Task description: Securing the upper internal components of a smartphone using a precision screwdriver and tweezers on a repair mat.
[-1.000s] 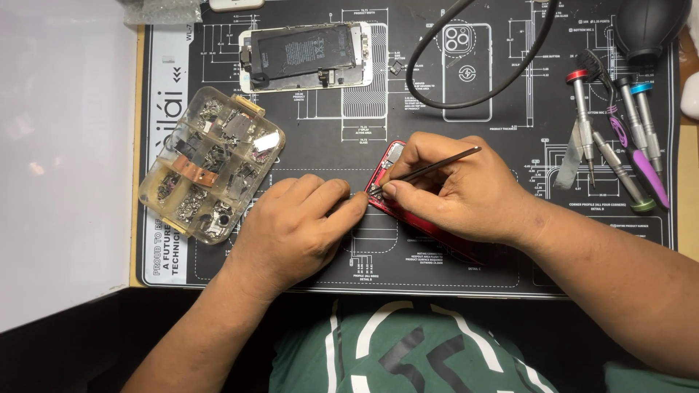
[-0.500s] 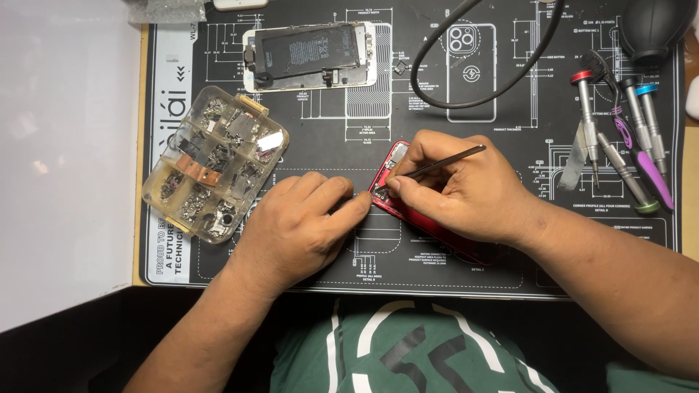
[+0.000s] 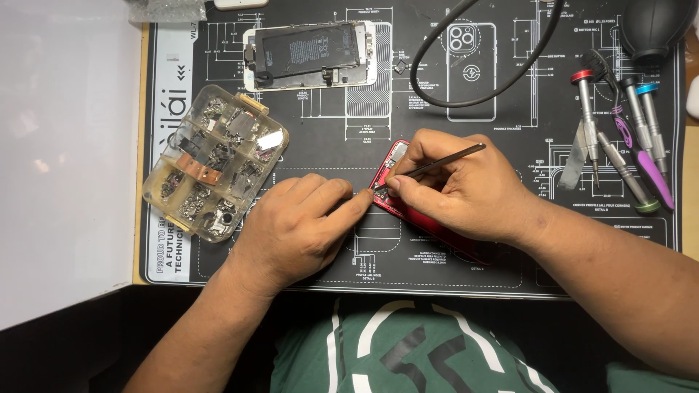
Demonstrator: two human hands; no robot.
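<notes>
Centrally on the black repair mat (image 3: 451,255), the red phone body (image 3: 408,211) lay under both hands. The right hand (image 3: 466,193) pinched metal tweezers (image 3: 437,164), tips at the phone's 10 o'clock corner; the left hand (image 3: 298,225), loosely curled, braced that edge. Steady bracing and a light tweezer grip suited this step best.

**Bench and what lies on it**

A black repair mat (image 3: 342,131) printed with white diagrams covers the bench (image 3: 688,218). On the mat lie a clear parts box (image 3: 215,161), an opened phone (image 3: 313,54), a red phone (image 3: 397,189), a looped black cable (image 3: 480,54), a row of screwdrivers (image 3: 619,138) and a black blower (image 3: 655,25). A white sheet (image 3: 65,153) lies left of the mat.
</notes>
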